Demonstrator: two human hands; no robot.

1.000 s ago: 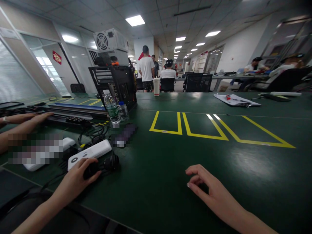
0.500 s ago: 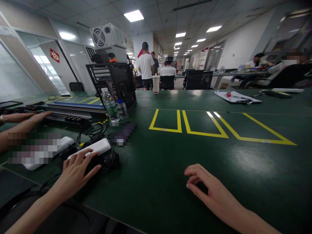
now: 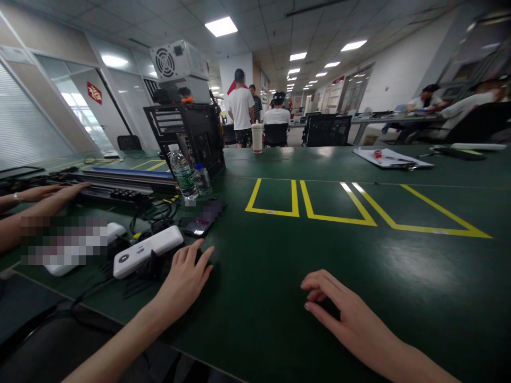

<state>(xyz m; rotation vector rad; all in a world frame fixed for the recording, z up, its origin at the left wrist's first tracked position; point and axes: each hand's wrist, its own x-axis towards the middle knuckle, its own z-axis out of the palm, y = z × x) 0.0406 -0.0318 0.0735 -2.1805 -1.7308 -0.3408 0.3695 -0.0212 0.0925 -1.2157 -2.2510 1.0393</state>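
My left hand [image 3: 186, 276] is low over the green table [image 3: 255, 266], its fingers spread and nothing in its grasp. Just left of it lies a white oblong device [image 3: 147, 251] with a round dark button, black straps or cables bunched along its near side. Beyond my fingertips is a dark phone [image 3: 202, 221], partly blurred out. My right hand [image 3: 335, 300] rests at the table's near right, fingers loosely curled, with a gap between thumb and fingers. It holds nothing.
A water bottle [image 3: 182, 175] and a small blue-capped bottle [image 3: 202, 180] stand before an open black computer case [image 3: 199, 133]. Farther off are a paper cup [image 3: 257, 138] and a clipboard [image 3: 393, 158]. Another person's arms [image 3: 43, 213] reach in from the left. Yellow tape [image 3: 271, 213] marks the tabletop.
My left hand has come off the white device and shifted right, uncovering the device's top. My right hand stays in the same place. The view has turned slightly left.
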